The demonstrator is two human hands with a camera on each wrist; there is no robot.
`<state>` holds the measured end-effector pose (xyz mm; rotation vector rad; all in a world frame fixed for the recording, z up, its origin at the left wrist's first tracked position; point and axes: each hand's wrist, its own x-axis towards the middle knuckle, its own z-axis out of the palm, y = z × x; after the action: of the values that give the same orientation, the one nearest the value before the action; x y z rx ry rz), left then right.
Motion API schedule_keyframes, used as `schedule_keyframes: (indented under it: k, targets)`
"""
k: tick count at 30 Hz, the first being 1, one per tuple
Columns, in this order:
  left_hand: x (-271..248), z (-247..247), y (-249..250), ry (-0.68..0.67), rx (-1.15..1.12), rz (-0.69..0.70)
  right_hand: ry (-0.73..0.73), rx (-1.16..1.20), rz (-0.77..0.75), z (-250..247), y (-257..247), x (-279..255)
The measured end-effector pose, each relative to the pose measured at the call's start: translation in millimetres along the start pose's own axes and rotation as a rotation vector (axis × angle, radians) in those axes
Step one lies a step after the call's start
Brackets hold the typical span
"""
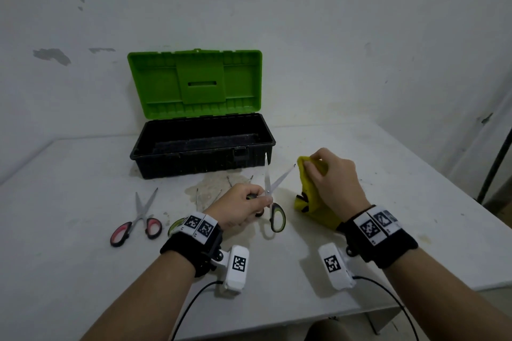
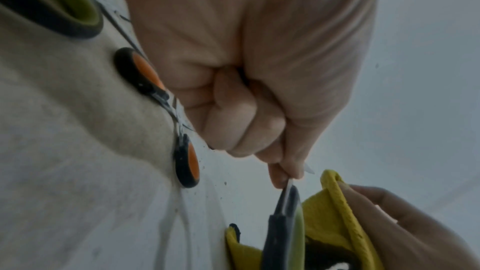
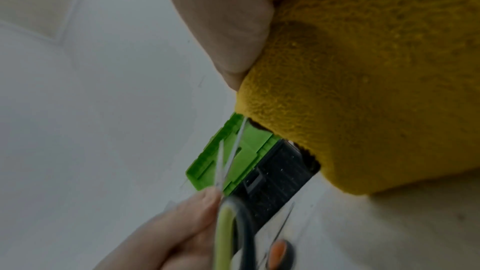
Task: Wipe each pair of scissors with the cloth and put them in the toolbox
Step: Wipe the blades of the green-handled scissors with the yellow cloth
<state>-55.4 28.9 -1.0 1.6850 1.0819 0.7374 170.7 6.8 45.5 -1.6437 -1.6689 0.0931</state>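
A black toolbox (image 1: 155, 166) with its green lid (image 1: 194, 77) raised stands at the back of the table, and its inside looks bare. My left hand (image 1: 256, 199) grips green-handled scissors (image 1: 277, 217) near the pivot, blades spread and pointing up toward the box. My right hand (image 1: 313, 165) pinches a yellow cloth (image 1: 310, 196) just right of the blade tips. The left wrist view shows my left hand (image 2: 280, 174) fisted on the scissors (image 2: 283, 233), next to the cloth (image 2: 335, 208). The right wrist view shows the cloth (image 3: 363, 89) by the blades (image 3: 221, 163).
Red-handled scissors (image 1: 138, 219) lie open on the white table (image 1: 83, 271) to the left. Orange-handled scissors (image 2: 185, 159) and another green-handled pair (image 1: 176, 225) lie under my left hand and wrist. A stained patch marks the table in front of the box.
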Motion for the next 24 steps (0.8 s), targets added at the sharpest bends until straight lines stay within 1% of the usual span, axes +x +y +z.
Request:
schedule_keyframes:
  k: [4,6,7,9,12,15,17,19,22,24]
  targets:
    - [3,3,2,-0.023,0.002,-0.021,-0.171,-0.049,-0.194,18,-19,-29]
    - [3,5,5,-0.05,0.022,-0.011,-0.201,-0.083,-0.242,28,-22,-35]
    - [2,6,6,-0.051,0.042,-0.003,-0.208,-0.096,-0.241,29,-21,-35]
    - [2,6,5,-0.044,0.111,0.027,-0.199,-0.113,-0.209,30,-19,-31]
    - [2,2,1,-0.046,0.197,0.041,-0.142,-0.108,-0.118,24,-11,-18]
    - [0,0,-1,-0.063,0.19,0.019,-0.103,-0.085,0.013,12,-2,-3]
    - [-1,0,0,-0.05,0.14,-0.003,-0.067,-0.06,0.044,4,1,0]
    - [1,0,1,-0.039,0.092,-0.022,-0.057,-0.047,-0.017,1,-3,-5]
    - [2,3,4,-0.052,0.021,-0.038,-0.15,-0.051,-0.165,9,-19,-25]
    - [2,6,6,-0.078,-0.016,-0.052,-0.205,-0.068,-0.23,19,-26,-34]
